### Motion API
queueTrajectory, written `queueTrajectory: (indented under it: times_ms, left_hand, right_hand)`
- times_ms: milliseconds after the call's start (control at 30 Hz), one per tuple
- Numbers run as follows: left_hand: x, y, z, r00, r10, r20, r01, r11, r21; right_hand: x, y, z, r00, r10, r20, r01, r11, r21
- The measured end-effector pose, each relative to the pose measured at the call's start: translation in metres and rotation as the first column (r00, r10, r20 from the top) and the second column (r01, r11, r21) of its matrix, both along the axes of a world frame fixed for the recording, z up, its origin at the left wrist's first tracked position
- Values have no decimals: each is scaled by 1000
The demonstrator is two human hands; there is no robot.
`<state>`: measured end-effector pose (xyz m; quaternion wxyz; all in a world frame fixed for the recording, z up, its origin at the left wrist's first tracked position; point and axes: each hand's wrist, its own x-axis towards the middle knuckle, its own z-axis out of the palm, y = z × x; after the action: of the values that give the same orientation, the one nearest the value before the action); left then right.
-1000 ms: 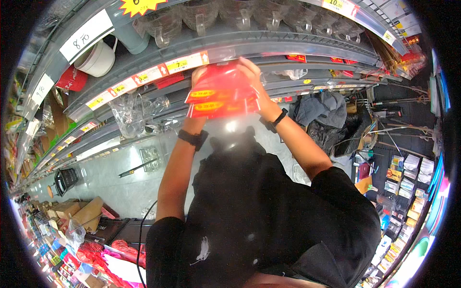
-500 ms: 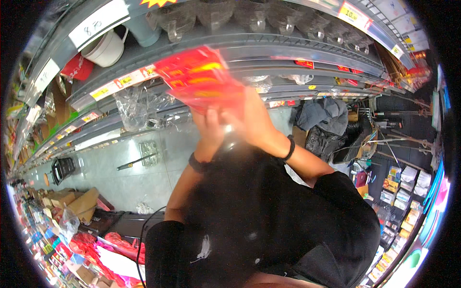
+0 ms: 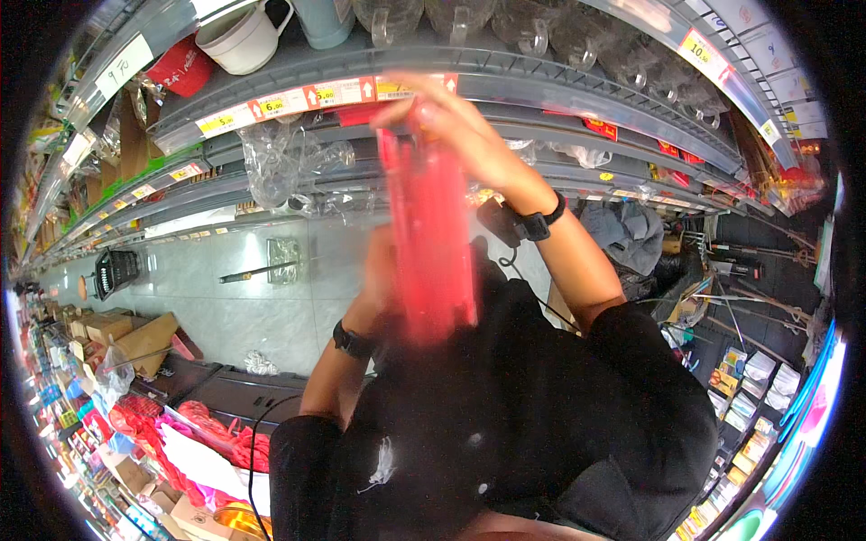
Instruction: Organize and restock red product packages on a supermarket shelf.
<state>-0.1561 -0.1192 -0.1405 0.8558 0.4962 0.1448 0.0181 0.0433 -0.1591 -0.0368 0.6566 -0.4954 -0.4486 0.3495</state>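
Note:
A red packet (image 3: pixel 433 243), smeared by motion, stands lengthwise in front of my chest; its exact kind is not clear. My left hand (image 3: pixel 377 275) is at its lower left side, closed on it, with most of the fingers hidden or blurred. Over the upper end of the packet bends my right hand (image 3: pixel 474 144), its fingers and thumb gripping there. Just beyond is the shelf edge with a strip of price labels (image 3: pixel 325 95). Another red piece (image 3: pixel 361 114) lies on the shelf below that strip.
Glass mugs (image 3: pixel 460 18), a white cup (image 3: pixel 239 41) and a red cup (image 3: pixel 182 68) stand on the upper shelf. Clear plastic wrapping (image 3: pixel 275 162) hangs lower. A black basket (image 3: pixel 115 270) is on the floor at left; dark bags (image 3: pixel 631 234) lie at right.
The red packet has come back from the shelf toward my chest and turned from its printed face to a narrow upright view. My right hand has moved up to its top end.

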Motion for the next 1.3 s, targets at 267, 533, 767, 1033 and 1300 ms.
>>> queueTrajectory:
  times_ms: [267,533,767,1033,1300]
  left_hand:
    - [1,-20,47,975,-49,-217,-119,707,-697]
    - [-9,-15,-16,997,-75,16,77,962,-261]
    - [-2,-20,2,999,49,6,-49,994,-95]
    - [38,4,12,957,258,-131,-287,900,-327]
    - [84,-1,-18,949,312,-47,-316,941,-125]
  right_hand:
    - [-34,-37,-39,992,98,-76,-115,958,-262]
    - [-37,-54,-17,980,147,133,-113,966,-233]
    - [-60,-65,-16,920,-117,375,192,967,-169]
    - [-47,-81,-27,900,-203,385,351,863,-364]
    - [-26,-99,-97,956,-233,178,281,903,-326]
